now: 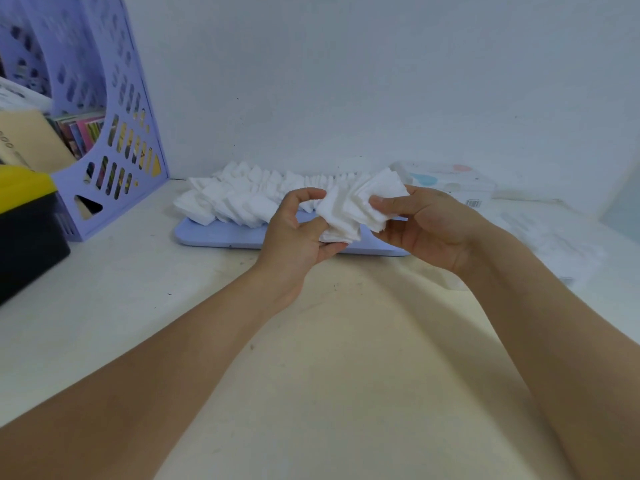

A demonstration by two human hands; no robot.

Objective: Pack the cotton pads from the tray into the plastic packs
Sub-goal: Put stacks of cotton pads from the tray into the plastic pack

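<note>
Both hands are raised just above the near edge of the lavender tray (214, 237), holding between them a fanned stack of white square cotton pads (349, 209). The left hand (294, 233) grips the lower left end of the stack: its thumb presses on the near face while the curled fingers wrap behind and under the pads. The right hand (426, 223) pinches the upper right end, thumb on top and fingers beneath, so the pads splay out between the two grips. The stack hangs clear of the tray, tilted with its right end higher. The remaining loose cotton pads (242, 195) lie in an overlapping row along the tray, filling its far side from left to right. To the right of the tray, a plastic pack (450, 181) with pink and blue markings and a barcode rests on the white desk (121, 289), close to the wall; whether it is open cannot be determined. At far left stand a lavender magazine file holder (114, 133) containing papers, and a black box with a yellow lid (27, 216).
</note>
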